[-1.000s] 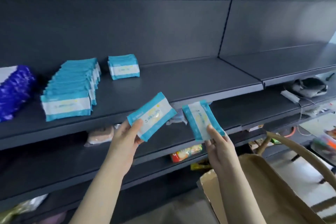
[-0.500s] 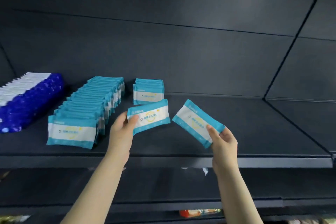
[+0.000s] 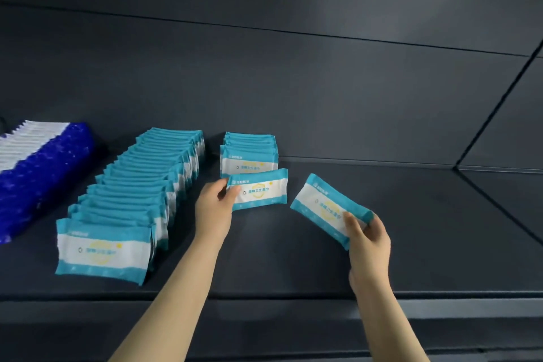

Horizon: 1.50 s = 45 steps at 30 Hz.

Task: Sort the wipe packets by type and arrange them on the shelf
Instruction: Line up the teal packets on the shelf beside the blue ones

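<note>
Left hand (image 3: 212, 206) pinches a teal packet (image 3: 258, 193) by its left end, long axis near level, just before the short stack (image 3: 249, 156). Right hand (image 3: 368, 239) grips a second packet (image 3: 329, 209) at its lower right end, long axis tilted down-right, over the shelf (image 3: 411, 244).

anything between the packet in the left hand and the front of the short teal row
Nothing visible. The left hand holds its packet directly in front of the short teal row, overlapping its front packet in view.
</note>
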Each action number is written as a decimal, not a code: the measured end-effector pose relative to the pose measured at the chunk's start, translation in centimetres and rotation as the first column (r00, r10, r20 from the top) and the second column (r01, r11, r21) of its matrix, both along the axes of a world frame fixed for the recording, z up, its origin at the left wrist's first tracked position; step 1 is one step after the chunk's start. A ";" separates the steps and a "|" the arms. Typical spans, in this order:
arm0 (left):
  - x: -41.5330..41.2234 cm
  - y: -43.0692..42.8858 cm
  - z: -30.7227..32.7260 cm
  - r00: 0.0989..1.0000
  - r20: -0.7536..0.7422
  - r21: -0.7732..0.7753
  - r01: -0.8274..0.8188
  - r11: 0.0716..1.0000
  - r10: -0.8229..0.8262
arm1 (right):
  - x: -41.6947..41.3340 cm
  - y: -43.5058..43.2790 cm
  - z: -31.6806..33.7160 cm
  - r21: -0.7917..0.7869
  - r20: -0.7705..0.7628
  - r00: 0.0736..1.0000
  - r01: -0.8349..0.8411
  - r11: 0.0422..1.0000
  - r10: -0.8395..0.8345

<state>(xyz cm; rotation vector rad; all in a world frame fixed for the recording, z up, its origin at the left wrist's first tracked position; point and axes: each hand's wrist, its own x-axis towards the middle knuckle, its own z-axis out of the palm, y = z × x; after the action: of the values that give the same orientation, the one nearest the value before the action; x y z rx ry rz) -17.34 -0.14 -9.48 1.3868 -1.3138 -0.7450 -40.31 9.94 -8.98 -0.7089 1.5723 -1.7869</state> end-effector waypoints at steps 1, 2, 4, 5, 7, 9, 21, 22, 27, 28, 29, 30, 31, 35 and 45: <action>0.1 -0.9 -0.1 1.000 0.019 -0.013 -0.001 1.000 0.001 | 0.1 -0.4 0.0 0.003 -0.027 0.999 -0.036 0.999 0.036; 0.3 -1.6 -0.2 0.999 0.044 -0.025 -0.006 1.000 0.007 | 0.3 -0.8 0.0 0.006 -0.057 0.996 -0.070 0.997 0.071; 0.6 -2.9 -0.2 0.996 0.090 -0.055 -0.024 0.998 0.028 | 0.9 -1.9 -0.2 0.020 -0.126 0.986 -0.111 0.994 0.112; 0.8 -3.5 -0.3 0.994 0.107 -0.072 -0.031 0.997 0.039 | 1.2 -2.5 -0.4 0.029 -0.166 0.979 -0.112 0.993 0.116; 1.1 -4.5 -0.2 0.993 0.107 -0.100 -0.033 0.994 0.044 | 1.8 -3.7 -0.7 0.046 -0.243 0.963 -0.104 0.994 0.112; 1.3 -5.2 0.0 0.993 0.103 -0.130 -0.041 0.991 0.054 | 2.5 -5.0 -0.8 0.063 -0.293 0.950 -0.099 0.993 0.113; 1.6 -7.0 0.0 0.992 -0.049 -0.169 -0.124 0.978 0.118 | 8.3 -11.8 -0.7 0.121 -0.556 0.829 0.011 0.993 0.058; 1.5 -6.8 0.1 0.991 -0.058 -0.165 -0.128 0.978 0.119 | 8.7 -12.1 -0.5 0.121 -0.556 0.829 0.006 0.993 0.062; 1.1 -6.1 0.4 0.992 -0.041 -0.153 -0.128 0.980 0.123 | 10.4 -13.4 -0.3 0.080 -0.518 0.855 -0.003 0.997 0.044; 1.2 -6.0 0.3 0.993 -0.017 -0.158 -0.120 0.980 0.119 | 10.5 -13.5 -0.3 0.070 -0.513 0.858 -0.007 0.998 0.042; 1.2 -6.0 0.2 0.994 0.022 -0.168 -0.102 0.980 0.107 | 10.6 -13.5 -0.4 0.056 -0.505 0.862 -0.020 0.998 0.046; 1.1 -6.0 0.0 0.993 0.082 -0.173 -0.075 0.982 0.090 | 10.7 -13.4 -0.4 0.044 -0.496 0.867 -0.043 0.998 0.059; 1.0 -5.9 -0.2 0.986 0.154 -0.167 -0.045 0.985 0.071 | 10.6 -13.3 -0.4 0.036 -0.492 0.867 -0.069 0.997 0.077; 0.8 -5.6 -0.3 0.956 0.289 -0.153 0.007 0.988 0.038 | 10.4 -13.0 -0.6 0.059 -0.541 0.831 -0.116 0.992 0.129; 0.9 -6.3 -0.3 0.915 0.378 -0.173 -0.081 0.982 0.143 | 10.1 -13.2 -0.6 0.204 -0.605 0.779 -0.047 0.978 0.163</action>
<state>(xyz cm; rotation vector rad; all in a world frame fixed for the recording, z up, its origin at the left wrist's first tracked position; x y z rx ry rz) -16.43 -6.41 -9.83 1.5189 -1.5459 -0.2862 -30.22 -3.25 -9.60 -1.3688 2.0288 -1.3629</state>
